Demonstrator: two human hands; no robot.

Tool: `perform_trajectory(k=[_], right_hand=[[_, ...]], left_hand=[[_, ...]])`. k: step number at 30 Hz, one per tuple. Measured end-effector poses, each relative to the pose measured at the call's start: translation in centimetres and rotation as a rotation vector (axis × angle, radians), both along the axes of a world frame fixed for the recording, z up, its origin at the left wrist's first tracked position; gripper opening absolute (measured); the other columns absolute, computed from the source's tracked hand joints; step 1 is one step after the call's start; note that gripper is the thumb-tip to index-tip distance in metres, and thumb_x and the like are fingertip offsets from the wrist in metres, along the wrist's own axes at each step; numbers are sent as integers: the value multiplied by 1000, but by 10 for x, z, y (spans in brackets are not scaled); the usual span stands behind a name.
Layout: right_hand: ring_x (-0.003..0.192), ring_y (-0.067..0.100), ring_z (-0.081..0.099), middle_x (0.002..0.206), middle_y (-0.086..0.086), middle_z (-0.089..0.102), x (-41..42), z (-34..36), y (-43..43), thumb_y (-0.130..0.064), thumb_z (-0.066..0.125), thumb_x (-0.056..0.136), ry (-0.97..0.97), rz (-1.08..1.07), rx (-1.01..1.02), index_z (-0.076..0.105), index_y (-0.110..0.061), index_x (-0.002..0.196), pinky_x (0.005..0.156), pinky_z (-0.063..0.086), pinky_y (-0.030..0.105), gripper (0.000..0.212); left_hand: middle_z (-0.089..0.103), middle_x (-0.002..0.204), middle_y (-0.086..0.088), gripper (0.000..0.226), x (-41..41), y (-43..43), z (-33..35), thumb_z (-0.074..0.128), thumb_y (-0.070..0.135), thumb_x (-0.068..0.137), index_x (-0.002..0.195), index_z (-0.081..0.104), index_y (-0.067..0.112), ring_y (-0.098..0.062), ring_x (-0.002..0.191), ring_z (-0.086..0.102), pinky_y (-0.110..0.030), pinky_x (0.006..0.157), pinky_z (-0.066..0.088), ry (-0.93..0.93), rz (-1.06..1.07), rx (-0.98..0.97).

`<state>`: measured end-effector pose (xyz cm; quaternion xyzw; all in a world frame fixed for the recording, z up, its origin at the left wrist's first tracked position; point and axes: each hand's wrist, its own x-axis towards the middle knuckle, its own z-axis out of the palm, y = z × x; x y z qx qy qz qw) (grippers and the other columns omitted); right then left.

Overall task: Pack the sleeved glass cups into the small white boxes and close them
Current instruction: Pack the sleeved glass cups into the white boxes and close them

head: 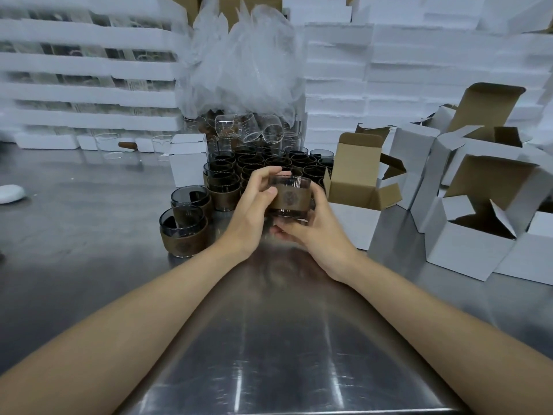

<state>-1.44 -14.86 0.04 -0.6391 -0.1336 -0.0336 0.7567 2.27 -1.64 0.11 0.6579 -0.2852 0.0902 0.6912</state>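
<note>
Both hands on one sleeved glass cup [288, 197], held upright just above the steel table [269, 339].
Left hand [254, 205]: thumb pressed on the front of the brown sleeve, fingers curled over the far rim.
Right hand [314, 226]: wrapped round the cup's right side, fingertips tucked under the base.
Sleeve sits mid-body with a dark round logo facing the camera; smoky glass shows above and below it.

Nearest open white box [356, 187] is just right of the cup: lid flap standing up, brown inside, side flaps out. Can't tell what's inside it.
More open white boxes [484, 223] are bunched further right, flaps up, touching each other.

Behind the hands: packed cluster of sleeved cups [260, 166], upright, rims touching.
Two front cups [182, 232] stand at the left of that cluster, near the left wrist.
Closed white box [188, 160] is at the cluster's left rear corner.
Clear unsleeved glasses [239, 127] lie tilted on top at the back, under a heap of clear plastic bags [239, 64].

Back wall: white foam stacks [419, 70] on the right, foam trays with glassware [89, 70] on the left.
Small white lump [10, 193] sits on the table at the far left edge.
</note>
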Motion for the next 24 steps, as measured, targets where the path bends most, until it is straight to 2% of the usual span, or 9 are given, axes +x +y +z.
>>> perform_trajectory(k=[2, 3, 7, 9, 10, 12, 15, 21, 24], right_hand=[[93, 22, 69, 120, 14, 59, 0, 1, 0, 9, 64, 86, -36, -27, -30, 34, -19, 139, 76, 58, 34, 67], [86, 21, 71, 115, 11, 62, -1, 1, 0, 5, 65, 86, -73, -56, -92, 34, -19, 140, 74, 58, 33, 67], [73, 18, 71, 100, 8, 69, -6, 2, 3, -5, 73, 83, -222, -180, -302, 36, -25, 137, 67, 59, 34, 68], [64, 16, 65, 82, 2, 69, -6, 2, 2, -10, 78, 78, -289, -267, -340, 39, -41, 124, 66, 58, 38, 68], [58, 11, 60, 71, -1, 66, -6, 2, 1, -12, 80, 75, -334, -320, -374, 39, -45, 119, 63, 56, 32, 69], [52, 4, 49, 60, -2, 57, -5, 2, -1, -14, 82, 71, -429, -412, -435, 44, -42, 119, 58, 45, 17, 68], [54, 5, 45, 59, -9, 46, -5, 4, -3, -6, 75, 69, -500, -510, -541, 49, -32, 129, 59, 38, 13, 71], [57, 6, 44, 60, -18, 43, -6, 3, -5, 5, 63, 67, -539, -512, -650, 47, -32, 134, 60, 37, 13, 78], [57, 7, 44, 60, -16, 43, -6, 4, -5, 4, 63, 69, -537, -508, -676, 45, -32, 139, 62, 42, 20, 81]], left_hand=[[60, 119, -1, 33, 1, 0, 1, 38, 24, 89, 119, 52, 24, -15, 111, 58, -37, 95, 49, 3, -13, -8], [60, 116, -1, 32, 1, 0, 2, 37, 26, 89, 117, 53, 24, -17, 108, 58, -40, 93, 48, 11, -16, -27], [64, 110, -11, 38, 3, 0, 3, 33, 36, 85, 108, 61, 24, -34, 102, 57, -63, 92, 42, 173, -18, -156], [68, 102, -10, 40, 5, 0, 4, 34, 37, 83, 101, 68, 26, -32, 97, 59, -53, 87, 44, 245, 7, -189], [68, 97, -9, 38, 8, 0, 4, 35, 35, 86, 97, 69, 24, -30, 94, 59, -45, 83, 44, 256, 36, -194], [69, 84, -4, 33, 12, 0, 4, 35, 22, 96, 92, 68, 18, -22, 86, 61, -35, 72, 44, 248, 98, -199], [69, 71, 6, 38, 17, 0, 0, 33, 11, 101, 85, 67, 18, -10, 71, 63, -26, 64, 48, 229, 113, -169], [74, 87, 2, 55, 17, -3, -2, 18, 43, 103, 100, 65, 16, -11, 85, 69, -27, 77, 54, 305, -77, -104], [73, 96, 0, 59, 15, -1, -3, 26, 57, 96, 111, 63, 14, -14, 94, 68, -27, 80, 53, 281, -153, -47]])
